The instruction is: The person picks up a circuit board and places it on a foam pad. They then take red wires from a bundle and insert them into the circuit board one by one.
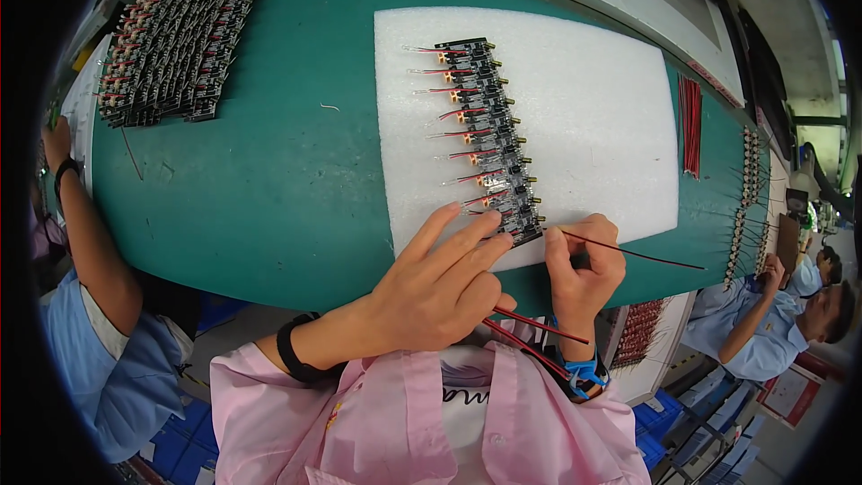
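A strip of black circuit boards point(494, 126) lies on a white foam sheet point(597, 99), with short red-and-black wires along its left side and brass-coloured parts along its right. My left hand point(440, 296) rests index and middle fingertips on the strip's near end. Under its palm, its curled fingers hold several red and black wires point(548, 328) that stick out to the right. Between thumb and forefinger, my right hand point(584, 274) pinches a thin red-and-black wire point(642, 254) just right of the strip's near corner. The wire's tip there is too small to make out.
Stacked circuit boards point(180, 36) stand at the far left of the green table mat point(260, 207). A bundle of red wires point(690, 126) and a row of small wired parts point(745, 202) lie right of the foam. Other people sit at left and right.
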Demonstrator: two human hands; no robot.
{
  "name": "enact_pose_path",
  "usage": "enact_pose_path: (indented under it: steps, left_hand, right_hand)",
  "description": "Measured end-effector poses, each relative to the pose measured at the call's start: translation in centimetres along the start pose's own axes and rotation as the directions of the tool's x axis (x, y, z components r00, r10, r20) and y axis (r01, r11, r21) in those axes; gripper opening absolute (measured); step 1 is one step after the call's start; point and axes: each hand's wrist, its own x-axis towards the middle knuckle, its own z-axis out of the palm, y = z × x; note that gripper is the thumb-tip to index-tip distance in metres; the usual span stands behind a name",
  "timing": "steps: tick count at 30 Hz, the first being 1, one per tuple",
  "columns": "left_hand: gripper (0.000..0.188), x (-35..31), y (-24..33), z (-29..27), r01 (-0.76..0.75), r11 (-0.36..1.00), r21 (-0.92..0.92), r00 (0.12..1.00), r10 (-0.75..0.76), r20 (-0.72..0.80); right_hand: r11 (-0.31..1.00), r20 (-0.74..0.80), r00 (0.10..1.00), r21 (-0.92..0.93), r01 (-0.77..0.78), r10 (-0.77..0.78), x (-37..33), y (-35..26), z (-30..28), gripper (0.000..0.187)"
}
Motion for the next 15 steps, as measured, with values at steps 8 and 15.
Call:
enact_pose_path:
  steps: [8,15]
  left_hand:
    - [0.032,0.19,0.01,-0.29,-0.009,1.0,-0.012,0.999,0.009,0.043]
    - [0.02,0.46,0.23,-0.54,0.045,0.998,-0.052,0.995,-0.041,0.091]
  right_hand:
    - [0.996,0.026,0.996,0.001,0.09,-0.09,0.41,0.2,-0.31,0.01]
    - [0.991,-0.009,0.991,0.036,0.132,-0.132,0.55,0.16,-0.11,0.01]
